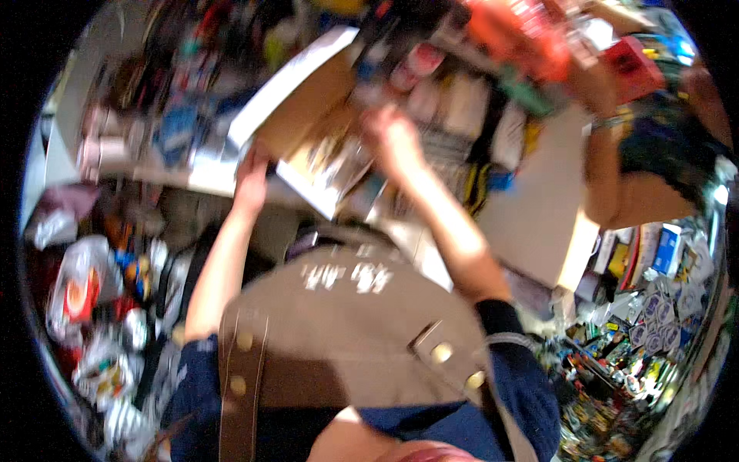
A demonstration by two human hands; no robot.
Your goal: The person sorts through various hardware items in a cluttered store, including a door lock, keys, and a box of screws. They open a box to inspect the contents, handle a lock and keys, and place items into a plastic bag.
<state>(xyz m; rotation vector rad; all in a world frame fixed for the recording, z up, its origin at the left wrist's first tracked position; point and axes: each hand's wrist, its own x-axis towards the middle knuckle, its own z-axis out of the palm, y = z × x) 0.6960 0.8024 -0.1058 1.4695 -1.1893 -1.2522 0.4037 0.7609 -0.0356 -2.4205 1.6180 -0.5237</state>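
Observation:
My left hand (252, 173) grips the near left side of an open cardboard box (314, 112), white outside and brown inside. The box tilts above the counter, and clear plastic packaging (338, 159) lies in its lower part. Over the right side of the box is my right hand (389, 130), its fingers bent and blurred by motion. Whether those fingers hold anything is unclear. Just beyond that hand lies a red and white package (417, 64), also blurred.
At right, another person's arm (600, 150) reaches to a bright orange-red plastic bag (519, 34). Boxed goods (462, 104) fill the counter beside my right hand. Bagged goods (86, 294) crowd the left, and small packaged items (623, 358) the lower right. My brown apron (346, 346) spans the foreground.

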